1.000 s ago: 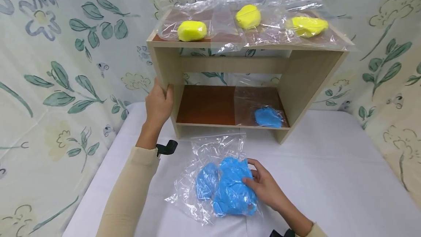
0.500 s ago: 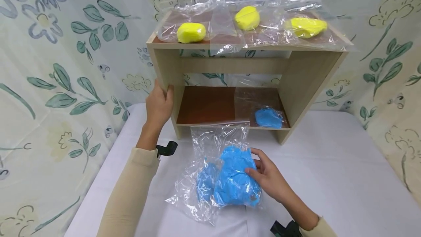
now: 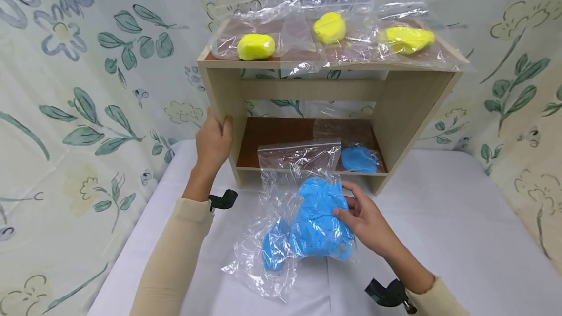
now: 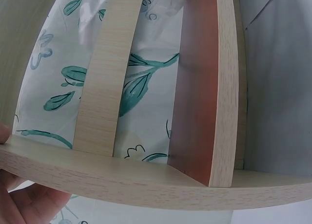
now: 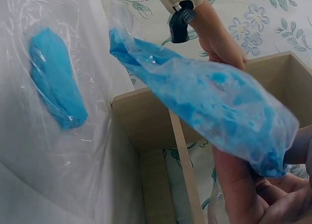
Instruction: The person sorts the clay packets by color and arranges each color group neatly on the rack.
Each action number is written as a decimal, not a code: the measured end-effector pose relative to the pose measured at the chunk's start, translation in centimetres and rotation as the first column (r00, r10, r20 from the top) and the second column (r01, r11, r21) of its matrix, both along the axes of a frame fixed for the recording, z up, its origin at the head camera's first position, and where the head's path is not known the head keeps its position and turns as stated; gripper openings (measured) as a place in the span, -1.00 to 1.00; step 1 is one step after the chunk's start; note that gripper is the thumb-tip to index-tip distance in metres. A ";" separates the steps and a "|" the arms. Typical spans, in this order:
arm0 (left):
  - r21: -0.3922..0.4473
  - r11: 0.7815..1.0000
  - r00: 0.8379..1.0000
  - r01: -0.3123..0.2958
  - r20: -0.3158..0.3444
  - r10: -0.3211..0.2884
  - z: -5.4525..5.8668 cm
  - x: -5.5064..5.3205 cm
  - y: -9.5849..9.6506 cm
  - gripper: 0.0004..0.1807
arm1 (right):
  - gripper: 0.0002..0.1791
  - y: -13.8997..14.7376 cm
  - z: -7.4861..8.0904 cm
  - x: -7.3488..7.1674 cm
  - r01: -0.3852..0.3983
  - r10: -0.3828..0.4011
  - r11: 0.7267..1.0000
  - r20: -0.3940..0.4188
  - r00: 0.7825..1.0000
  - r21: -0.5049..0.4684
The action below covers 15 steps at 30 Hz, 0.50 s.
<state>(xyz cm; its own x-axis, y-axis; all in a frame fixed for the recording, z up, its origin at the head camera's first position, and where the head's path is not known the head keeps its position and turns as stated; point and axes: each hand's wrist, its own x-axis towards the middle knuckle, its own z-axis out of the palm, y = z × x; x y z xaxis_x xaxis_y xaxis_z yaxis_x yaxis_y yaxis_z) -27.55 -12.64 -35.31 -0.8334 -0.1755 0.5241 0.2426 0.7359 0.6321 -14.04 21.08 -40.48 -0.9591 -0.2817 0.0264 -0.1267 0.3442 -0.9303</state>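
My left hand (image 3: 212,143) grips the left side panel (image 4: 122,177) of a small wooden shelf, thumb on the inner side and fingers outside. With thumb and fingers my right hand (image 3: 369,218) pinches a clear zip bag holding a flattened, crumpled blue clay-like lump (image 3: 320,221), raised in front of the shelf. Its zip end overlaps the lower board in the head view. A second clear bag with a smaller blue lump (image 3: 275,245) lies on the white cloth, partly behind the held bag; this blue lump (image 5: 57,80) also shows in the right wrist view.
On the lower board (image 3: 274,133), at the right, lies another bagged blue lump (image 3: 359,159). Three bagged yellow lumps, the left one (image 3: 256,47) blocky, rest along the shelf top. A flowered curtain (image 3: 110,82) hangs behind; white cloth (image 3: 448,228) covers the table.
My right hand has lifted the bag with the larger blue lump up and forward toward the lower board. The other bag stays on the cloth, and my left hand keeps its grip on the shelf.
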 end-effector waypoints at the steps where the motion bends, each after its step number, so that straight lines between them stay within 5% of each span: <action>1: -0.001 1.000 1.000 0.000 -0.002 0.000 0.0 0.0 0.0 -0.53 | -0.30 0.1 0.3 -0.3 0.006 -0.006 1.000 -0.008 1.000 0.010; 15: -0.004 1.000 1.000 0.005 0.000 -0.005 -0.1 0.0 0.1 -0.52 | -0.28 -0.6 6.3 -7.2 0.035 -0.037 0.992 0.016 0.999 0.120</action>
<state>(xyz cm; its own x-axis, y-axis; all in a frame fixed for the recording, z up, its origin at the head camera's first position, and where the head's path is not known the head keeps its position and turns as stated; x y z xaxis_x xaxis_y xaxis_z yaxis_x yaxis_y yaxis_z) -27.50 -12.57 -35.44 -0.8343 -0.1697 0.5246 0.2458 0.7371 0.6295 -21.27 20.49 -34.17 -0.9687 -0.2471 -0.0231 -0.0955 0.4571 -0.8843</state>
